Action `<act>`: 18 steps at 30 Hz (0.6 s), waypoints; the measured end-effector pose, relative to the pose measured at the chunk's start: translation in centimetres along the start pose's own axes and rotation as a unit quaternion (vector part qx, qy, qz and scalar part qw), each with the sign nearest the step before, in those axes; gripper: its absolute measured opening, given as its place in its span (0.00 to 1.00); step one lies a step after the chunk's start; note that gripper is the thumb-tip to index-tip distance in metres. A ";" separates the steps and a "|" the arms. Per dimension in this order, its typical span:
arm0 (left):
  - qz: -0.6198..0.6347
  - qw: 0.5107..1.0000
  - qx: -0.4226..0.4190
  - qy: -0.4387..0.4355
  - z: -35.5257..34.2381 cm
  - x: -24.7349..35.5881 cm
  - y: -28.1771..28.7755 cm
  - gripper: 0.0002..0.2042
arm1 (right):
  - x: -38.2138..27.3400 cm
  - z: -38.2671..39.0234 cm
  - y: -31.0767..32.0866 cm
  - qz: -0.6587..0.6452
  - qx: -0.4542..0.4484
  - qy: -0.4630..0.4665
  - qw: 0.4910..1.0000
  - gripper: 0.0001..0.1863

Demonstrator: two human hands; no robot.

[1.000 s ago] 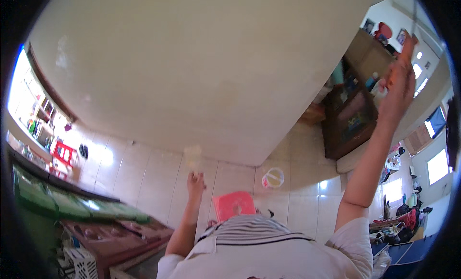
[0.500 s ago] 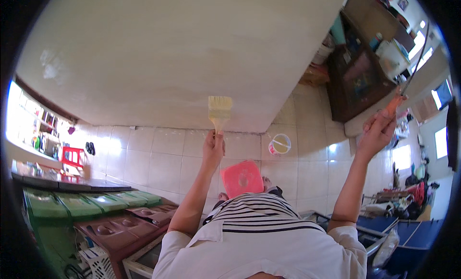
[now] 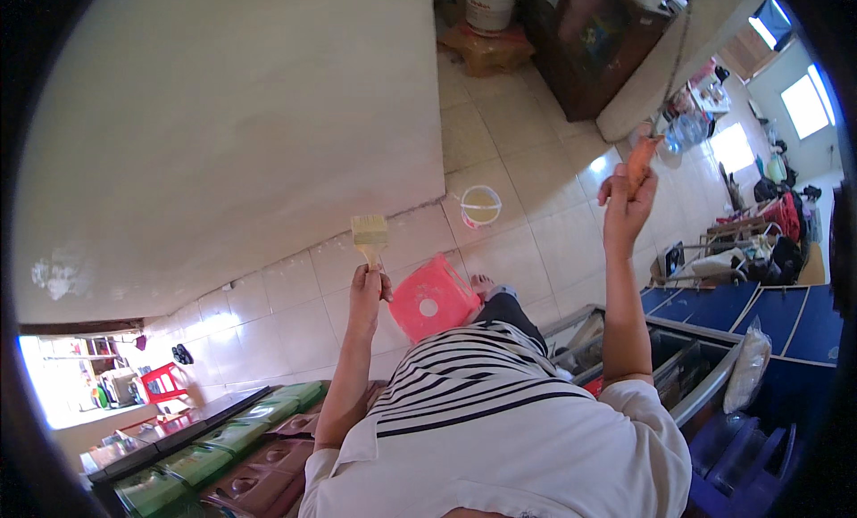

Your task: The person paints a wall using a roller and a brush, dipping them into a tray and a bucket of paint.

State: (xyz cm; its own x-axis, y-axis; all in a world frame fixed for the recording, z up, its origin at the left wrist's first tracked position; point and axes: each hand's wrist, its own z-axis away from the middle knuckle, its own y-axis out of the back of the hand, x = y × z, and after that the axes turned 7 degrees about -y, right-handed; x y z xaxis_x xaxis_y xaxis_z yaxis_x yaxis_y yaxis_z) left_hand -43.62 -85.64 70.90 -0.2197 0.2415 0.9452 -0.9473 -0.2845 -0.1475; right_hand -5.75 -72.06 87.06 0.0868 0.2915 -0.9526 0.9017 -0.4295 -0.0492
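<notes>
My left hand (image 3: pixel 363 295) is wrapped round the handle of a wide flat paintbrush (image 3: pixel 370 231). Its pale bristles point up and away from me, in front of the foot of a whitish wall (image 3: pixel 232 116); whether they touch it I cannot tell. Raised out to the right, my right hand (image 3: pixel 628 206) grips a tool with an orange handle (image 3: pixel 641 164). A thin metal rod (image 3: pixel 678 58) runs from that handle toward the top edge, and its far end cannot be made out. A small white bucket (image 3: pixel 483 222) with yellowish contents stands on the tiles between my hands.
A red plastic stool (image 3: pixel 424 277) stands just before my feet. Past the wall's corner are a white tub (image 3: pixel 490 11) and a dark cabinet (image 3: pixel 585 45). Green and brown lidded bins (image 3: pixel 223 447) line the lower left; a metal-framed case (image 3: pixel 687 353) stands at the right.
My view has turned to the right, so the wall's corner, bucket and stool appear farther left. Both hands keep their hold on the paintbrush and the orange-handled tool.
</notes>
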 end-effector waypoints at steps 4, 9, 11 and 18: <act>0.011 0.996 0.025 0.083 -2.6 -1.7 -4.8 0.15 | 4.6 -2.6 2.5 0.026 -0.043 -0.049 0.998 0.14; -0.035 0.993 0.034 0.109 -7.3 -4.1 -10.3 0.15 | 11.5 -6.5 5.3 0.043 -0.057 -0.113 0.991 0.14; -0.083 0.990 0.039 0.111 -7.6 -6.6 -11.4 0.15 | 14.9 -7.2 7.6 0.082 -0.061 -0.126 0.987 0.14; -0.183 0.976 0.050 0.110 -8.8 -5.2 -19.8 0.14 | 18.6 -9.3 11.9 0.209 -0.091 -0.160 0.960 0.18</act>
State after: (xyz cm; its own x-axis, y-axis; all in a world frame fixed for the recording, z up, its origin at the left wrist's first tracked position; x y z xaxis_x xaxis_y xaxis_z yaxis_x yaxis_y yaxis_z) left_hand -25.79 -73.13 66.35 0.0737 0.5338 0.8424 -0.9468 -0.2279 0.2273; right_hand 10.50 -63.81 71.55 0.3486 -0.1637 -0.9229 0.8785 -0.2862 0.3826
